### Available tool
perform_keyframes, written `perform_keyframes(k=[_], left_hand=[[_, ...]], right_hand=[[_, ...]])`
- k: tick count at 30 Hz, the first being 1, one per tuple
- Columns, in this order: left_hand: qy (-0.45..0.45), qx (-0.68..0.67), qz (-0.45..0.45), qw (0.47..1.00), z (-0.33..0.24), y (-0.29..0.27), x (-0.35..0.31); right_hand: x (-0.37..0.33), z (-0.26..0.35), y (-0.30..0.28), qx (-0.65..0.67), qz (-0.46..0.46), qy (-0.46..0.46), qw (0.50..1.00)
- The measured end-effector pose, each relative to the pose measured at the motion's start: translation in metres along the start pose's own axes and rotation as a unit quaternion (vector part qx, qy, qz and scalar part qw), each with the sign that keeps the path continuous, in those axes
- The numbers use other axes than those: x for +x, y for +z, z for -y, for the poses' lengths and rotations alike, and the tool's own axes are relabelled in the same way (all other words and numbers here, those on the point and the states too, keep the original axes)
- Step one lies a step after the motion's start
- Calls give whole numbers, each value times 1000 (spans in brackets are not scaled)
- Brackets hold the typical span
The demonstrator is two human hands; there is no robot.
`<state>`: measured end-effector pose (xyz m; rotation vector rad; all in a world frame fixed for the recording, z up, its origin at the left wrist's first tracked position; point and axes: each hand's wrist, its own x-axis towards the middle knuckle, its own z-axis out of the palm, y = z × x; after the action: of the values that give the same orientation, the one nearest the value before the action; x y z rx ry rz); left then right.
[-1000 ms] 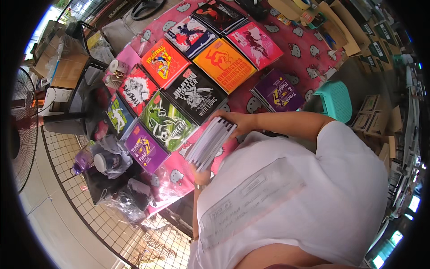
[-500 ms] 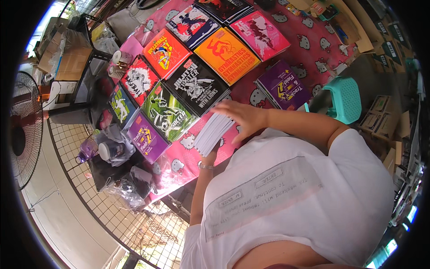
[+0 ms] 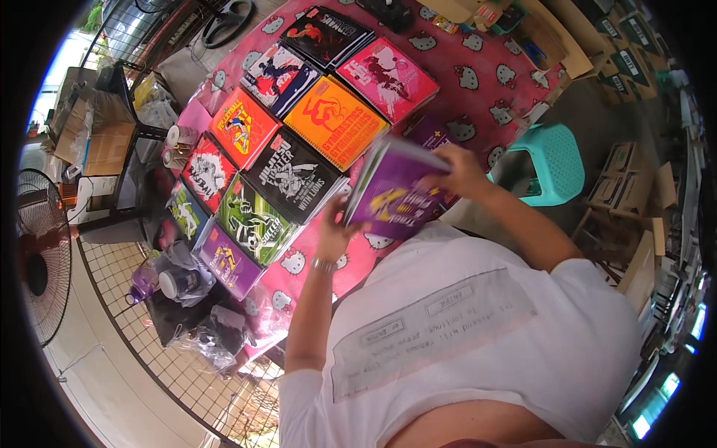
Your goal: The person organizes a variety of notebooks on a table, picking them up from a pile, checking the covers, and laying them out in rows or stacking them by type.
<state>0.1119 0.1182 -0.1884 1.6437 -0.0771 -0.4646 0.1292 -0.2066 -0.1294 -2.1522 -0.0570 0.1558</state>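
Note:
Between my two hands is a stack of purple spiral notebooks (image 3: pixel 396 198), tilted up above the near edge of the table. My left hand (image 3: pixel 337 230) grips its lower left side, with the fingers wrapped round the edge. On the opposite side my right hand (image 3: pixel 459 170) holds the upper right edge. Behind the stack another purple notebook (image 3: pixel 431 133) lies on the table, mostly hidden. To the left are piles of sports notebooks: a black one (image 3: pixel 293 178), a green one (image 3: pixel 254 220), an orange one (image 3: pixel 336 123) and a purple one (image 3: pixel 228 261).
A pink patterned cloth (image 3: pixel 467 104) covers the table. Farther back lie a pink notebook (image 3: pixel 388 78) and a black notebook (image 3: pixel 326 37). A turquoise stool (image 3: pixel 556 164) stands at the right. Plastic bags (image 3: pixel 224 328) and a lidded jar (image 3: pixel 175 284) sit at the left edge.
The stack, seen before with its page edges up in my left hand, now shows its purple cover. My right hand, spread above it before, has closed on its right edge.

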Motion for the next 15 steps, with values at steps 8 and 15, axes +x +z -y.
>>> perform_keyframes(k=[8, 15], left_hand=[[-123, -42, -47, 990, -19, 105, 110], [-147, -46, -61, 986, 3, 107, 108]], right_hand=[[-11, -115, -53, 46, -101, 214, 970], [1, -137, -60, 91, 17, 318, 943]])
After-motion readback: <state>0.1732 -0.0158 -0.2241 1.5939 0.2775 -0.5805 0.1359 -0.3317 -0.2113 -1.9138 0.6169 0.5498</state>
